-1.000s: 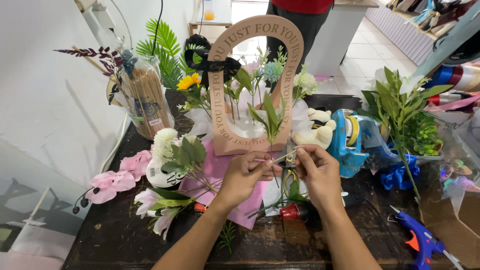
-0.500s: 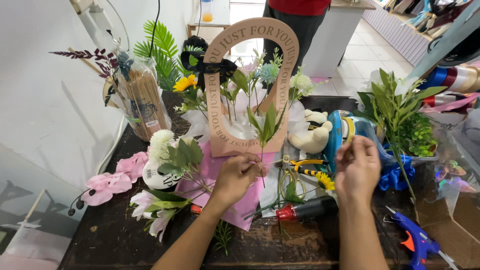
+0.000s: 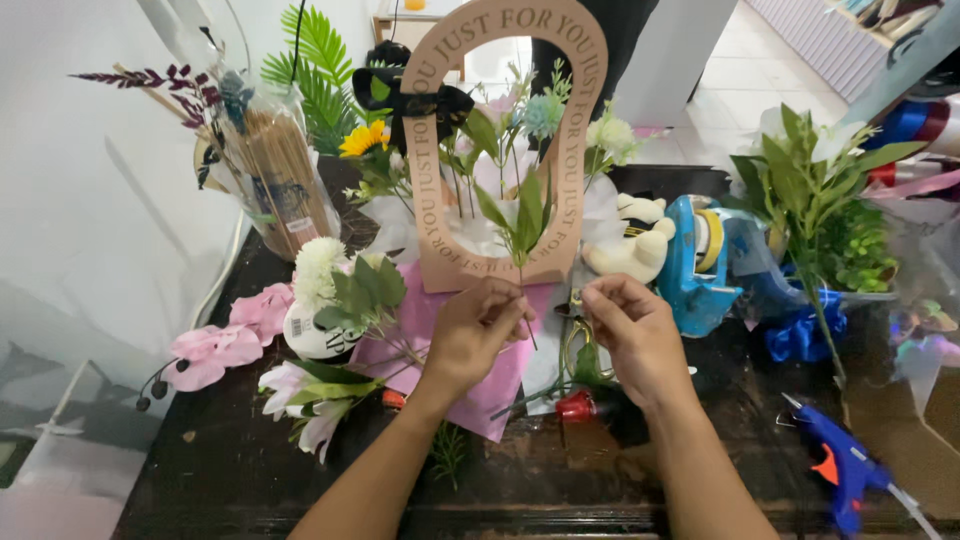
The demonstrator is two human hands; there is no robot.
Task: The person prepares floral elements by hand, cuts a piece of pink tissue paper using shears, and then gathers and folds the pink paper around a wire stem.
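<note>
My left hand (image 3: 478, 328) pinches the thin stalk of a green leafy stem (image 3: 522, 215), which stands upright in front of a tan arch-shaped card frame (image 3: 578, 150). Inside the arch are white, pink and pale blue flowers. My right hand (image 3: 632, 328) is just right of the left, fingers curled down onto yellow-handled cutters (image 3: 573, 345) lying on pink wrapping paper (image 3: 490, 395). Most of the cutters are hidden under the hand.
A bag of sticks (image 3: 285, 190) stands at the back left, with a white flower (image 3: 318, 262) and pink orchids (image 3: 215, 345) nearer. A red-handled tool (image 3: 575, 405) lies under my right wrist. To the right are a blue tape dispenser (image 3: 690, 265), green foliage (image 3: 810, 205) and a blue glue gun (image 3: 845, 470). A person stands behind the table.
My right hand set the cutters down, lifted away, then came back down onto them. My left hand raised the leafy stem upright in front of the arch.
</note>
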